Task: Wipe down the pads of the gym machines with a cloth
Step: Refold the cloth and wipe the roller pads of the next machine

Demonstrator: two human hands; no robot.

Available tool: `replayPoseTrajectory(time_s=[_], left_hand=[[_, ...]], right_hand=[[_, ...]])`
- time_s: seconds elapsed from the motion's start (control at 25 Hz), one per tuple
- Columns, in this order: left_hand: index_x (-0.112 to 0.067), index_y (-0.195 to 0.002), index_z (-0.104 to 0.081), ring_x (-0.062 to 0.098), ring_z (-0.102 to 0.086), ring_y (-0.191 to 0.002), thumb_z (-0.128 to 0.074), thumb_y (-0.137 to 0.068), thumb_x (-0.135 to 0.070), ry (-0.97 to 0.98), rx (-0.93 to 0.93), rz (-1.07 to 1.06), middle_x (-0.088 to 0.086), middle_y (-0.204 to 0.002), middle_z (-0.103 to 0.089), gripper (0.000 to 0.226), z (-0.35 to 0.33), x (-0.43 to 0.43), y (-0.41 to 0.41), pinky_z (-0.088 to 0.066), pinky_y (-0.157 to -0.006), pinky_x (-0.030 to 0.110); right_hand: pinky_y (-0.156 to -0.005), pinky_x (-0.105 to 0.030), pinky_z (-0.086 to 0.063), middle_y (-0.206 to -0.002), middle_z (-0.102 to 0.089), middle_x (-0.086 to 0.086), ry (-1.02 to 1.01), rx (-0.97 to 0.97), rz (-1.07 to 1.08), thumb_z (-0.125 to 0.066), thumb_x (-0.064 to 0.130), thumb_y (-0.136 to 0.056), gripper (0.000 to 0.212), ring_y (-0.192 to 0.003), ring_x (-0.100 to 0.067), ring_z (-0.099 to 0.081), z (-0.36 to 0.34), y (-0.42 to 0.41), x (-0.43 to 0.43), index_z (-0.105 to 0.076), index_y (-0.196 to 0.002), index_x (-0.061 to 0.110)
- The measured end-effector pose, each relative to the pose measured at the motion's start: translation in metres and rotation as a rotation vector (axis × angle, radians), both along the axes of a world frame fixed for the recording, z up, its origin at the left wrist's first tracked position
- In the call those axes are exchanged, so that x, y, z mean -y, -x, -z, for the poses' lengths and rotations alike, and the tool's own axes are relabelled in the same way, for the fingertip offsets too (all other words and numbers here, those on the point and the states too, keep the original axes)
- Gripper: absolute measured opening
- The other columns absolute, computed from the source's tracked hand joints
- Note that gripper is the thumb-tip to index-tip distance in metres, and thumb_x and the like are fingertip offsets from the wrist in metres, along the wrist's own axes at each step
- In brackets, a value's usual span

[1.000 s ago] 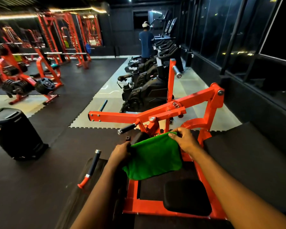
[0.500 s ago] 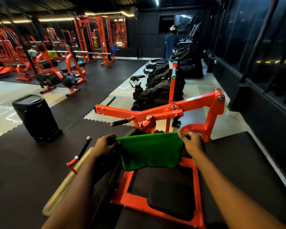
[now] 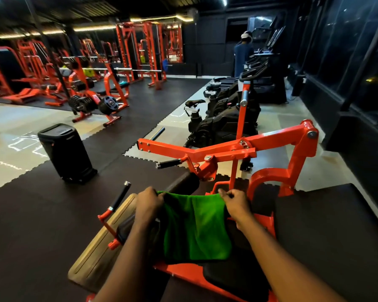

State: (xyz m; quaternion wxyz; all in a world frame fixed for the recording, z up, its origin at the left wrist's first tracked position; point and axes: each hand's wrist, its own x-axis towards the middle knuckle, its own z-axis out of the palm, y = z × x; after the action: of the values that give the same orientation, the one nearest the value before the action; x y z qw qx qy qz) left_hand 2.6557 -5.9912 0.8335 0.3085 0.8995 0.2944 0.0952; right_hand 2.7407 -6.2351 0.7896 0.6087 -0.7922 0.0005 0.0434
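A green cloth (image 3: 194, 227) hangs spread between my two hands over an orange gym machine (image 3: 244, 149). My left hand (image 3: 148, 203) grips the cloth's top left corner. My right hand (image 3: 235, 202) pinches the top right corner. The cloth drapes over the machine's black chest pad, of which a rounded end (image 3: 183, 182) shows beyond my left hand. A black seat pad (image 3: 234, 277) lies below the cloth, near the bottom of the view, partly hidden by my right forearm.
A black bin (image 3: 66, 151) stands on the dark rubber floor to the left. Black exercise bikes (image 3: 223, 118) line up behind the machine. A person (image 3: 242, 53) stands far back. Orange racks (image 3: 140, 53) fill the left side. A raised black platform (image 3: 332, 225) lies at right.
My view has swung to the right and dropped a little. The cloth hangs longer between my hands, and both hands sit lower in the frame, holding the same corners.
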Motion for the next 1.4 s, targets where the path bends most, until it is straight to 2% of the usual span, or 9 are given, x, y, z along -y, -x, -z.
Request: replayPoseTrajectory(time_s=[0.2,0.32,0.44,0.64,0.72,0.88,1.04,1.2,1.4], left_hand=[[-0.011,-0.07,-0.048,0.025,-0.057,-0.074,-0.061,-0.098,-0.038,-0.02,-0.053,0.283,0.012,-0.077,-0.06,0.041,-0.015,-0.027,-0.046,-0.035,-0.058,0.026],[-0.009,-0.081,-0.058,0.023,-0.068,-0.059,-0.058,-0.101,-0.035,0.168,0.002,0.374,0.01,-0.076,-0.066,0.033,-0.008,-0.053,-0.064,-0.052,-0.047,0.026],[0.0,-0.099,-0.063,0.035,-0.073,-0.069,-0.048,-0.105,-0.036,0.386,0.007,0.402,0.024,-0.089,-0.07,0.04,0.002,-0.08,-0.08,-0.062,-0.064,0.048],[-0.002,-0.104,-0.059,0.037,-0.073,-0.088,-0.045,-0.105,-0.009,0.621,0.0,0.486,0.021,-0.092,-0.071,0.016,0.025,-0.107,-0.098,-0.059,-0.086,0.05],[-0.009,-0.103,-0.059,0.029,-0.07,-0.093,-0.055,-0.092,-0.005,0.397,0.039,0.415,0.013,-0.098,-0.071,0.012,0.05,-0.121,-0.112,-0.056,-0.087,0.044],[-0.016,-0.128,-0.049,0.028,-0.053,-0.118,-0.06,-0.069,-0.031,0.206,-0.276,0.322,0.008,-0.126,-0.055,0.062,0.11,-0.139,-0.14,-0.046,-0.099,0.045],[-0.016,-0.104,-0.055,0.026,-0.063,-0.109,-0.068,-0.089,-0.014,0.253,-0.383,0.291,0.007,-0.11,-0.065,0.02,0.155,-0.14,-0.151,-0.044,-0.088,0.029],[-0.02,-0.09,-0.051,0.022,-0.065,-0.091,-0.067,-0.089,-0.01,0.314,-0.26,0.08,0.0,-0.093,-0.066,0.019,0.181,-0.144,-0.155,-0.047,-0.079,0.032],[-0.015,-0.135,-0.048,0.028,-0.053,-0.124,-0.073,-0.088,-0.022,0.309,-0.188,-0.255,0.007,-0.133,-0.057,0.054,0.222,-0.177,-0.171,-0.045,-0.103,0.043]], right_hand=[[-0.065,-0.032,-0.059,-0.089,-0.074,-0.006,-0.036,0.003,-0.305,-0.069,0.012,-0.094,0.003,-0.079,-0.015,-0.071,-0.004,-0.015,-0.098,-0.067,-0.097,0.013],[-0.085,-0.045,-0.061,-0.103,-0.075,-0.009,-0.07,-0.01,-0.373,-0.068,0.001,-0.091,0.021,-0.099,-0.025,-0.072,-0.004,-0.03,-0.133,-0.068,-0.109,0.012],[-0.091,-0.031,-0.057,-0.109,-0.074,-0.005,-0.007,-0.001,-0.435,-0.077,0.002,-0.083,0.035,-0.105,-0.016,-0.07,-0.001,-0.046,-0.152,-0.067,-0.115,0.012],[-0.083,-0.026,-0.052,-0.097,-0.073,-0.002,0.102,0.037,-0.428,-0.072,-0.01,-0.079,0.034,-0.089,-0.005,-0.067,0.021,-0.08,-0.17,-0.067,-0.098,0.018],[-0.077,-0.022,-0.051,-0.091,-0.073,0.001,0.129,0.002,-0.458,-0.063,-0.014,-0.081,0.034,-0.084,-0.005,-0.067,0.035,-0.098,-0.177,-0.067,-0.094,0.018],[-0.057,-0.016,-0.045,-0.08,-0.07,0.004,0.158,-0.148,-0.611,-0.055,-0.016,-0.085,0.033,-0.069,-0.002,-0.061,0.068,-0.149,-0.173,-0.066,-0.093,0.013],[-0.069,-0.027,-0.048,-0.082,-0.07,0.001,0.184,-0.224,-0.724,-0.053,-0.018,-0.083,0.037,-0.079,-0.015,-0.061,0.112,-0.202,-0.176,-0.065,-0.092,0.016],[-0.063,-0.032,-0.049,-0.089,-0.068,-0.004,0.328,-0.287,-0.799,-0.058,-0.008,-0.082,0.032,-0.08,-0.021,-0.064,0.141,-0.236,-0.211,-0.062,-0.089,0.024],[-0.088,-0.043,-0.047,-0.118,-0.068,-0.012,0.707,0.305,-0.502,-0.069,0.012,-0.078,0.038,-0.111,-0.035,-0.062,0.166,-0.247,-0.287,-0.066,-0.116,0.014]])
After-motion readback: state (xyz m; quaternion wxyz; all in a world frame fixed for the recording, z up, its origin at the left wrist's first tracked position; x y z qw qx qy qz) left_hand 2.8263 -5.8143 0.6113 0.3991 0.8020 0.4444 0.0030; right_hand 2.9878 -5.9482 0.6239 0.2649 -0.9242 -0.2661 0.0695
